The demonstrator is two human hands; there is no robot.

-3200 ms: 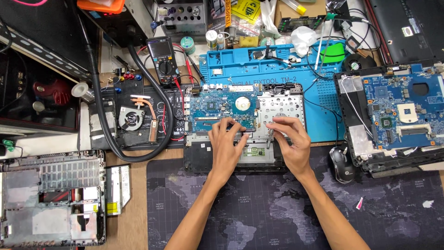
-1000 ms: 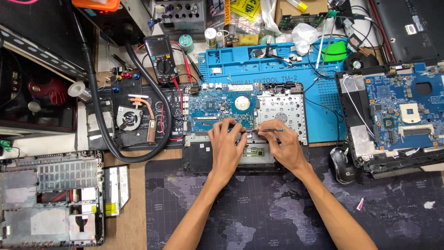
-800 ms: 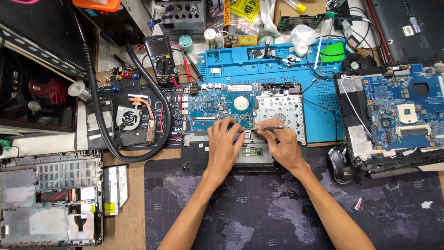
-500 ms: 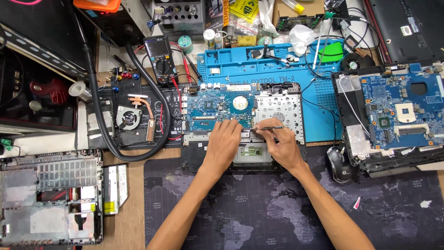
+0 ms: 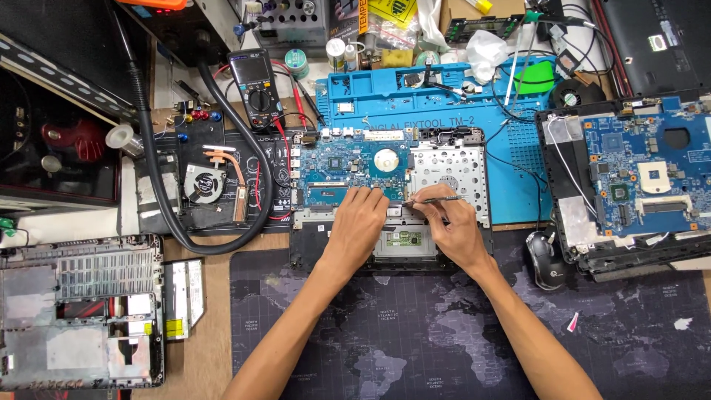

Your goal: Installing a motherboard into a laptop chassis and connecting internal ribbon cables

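Left hand now shifted slightly right, closer to right hand, fingers flat and together on blue circuit board of open laptop base. Right hand pinches thin metal tweezers, tips pointing left, just beside left fingertips. Cooling fan well left of hands; black mouse near, right of right wrist, on desk.

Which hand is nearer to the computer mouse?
Right. The right hand is just left of the mouse, holding tweezers. The left hand is farther left, on the open laptop.
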